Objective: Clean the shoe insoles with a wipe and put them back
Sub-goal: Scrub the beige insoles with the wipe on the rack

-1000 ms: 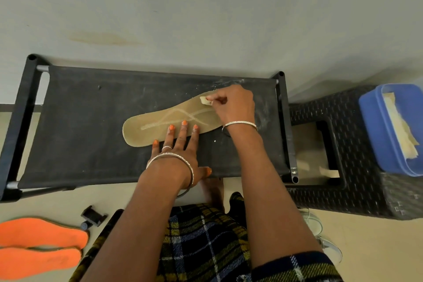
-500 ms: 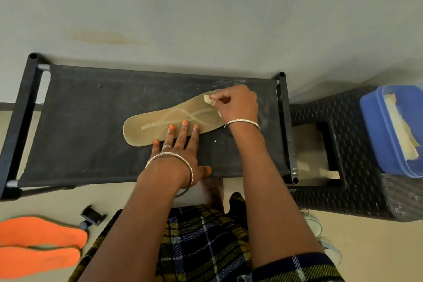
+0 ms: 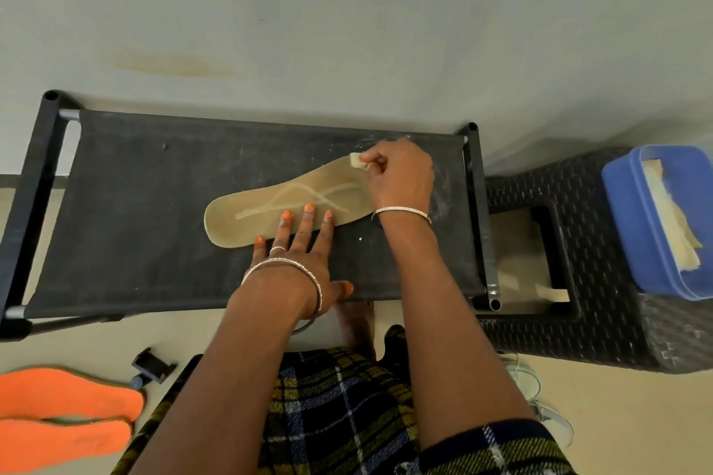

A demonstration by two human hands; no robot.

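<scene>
The black fabric worktop (image 3: 135,224) carries the tan insole (image 3: 247,220), lying flat along its middle. Just to the right stands a dark woven stool (image 3: 617,320) bearing a blue tub (image 3: 625,227) of pale sheets, possibly wipes. Two orange insoles (image 3: 65,393) lie on the floor at lower left. The left hand (image 3: 297,254) presses the tan insole with straight fingers. The right hand (image 3: 401,177) pinches a small wipe (image 3: 357,160) and covers the insole's right end.

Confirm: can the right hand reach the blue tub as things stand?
Probably yes. The right hand, pinching a wipe, is at the insole's right end; the blue tub sits open further right, with only the low rack rail between.
</scene>
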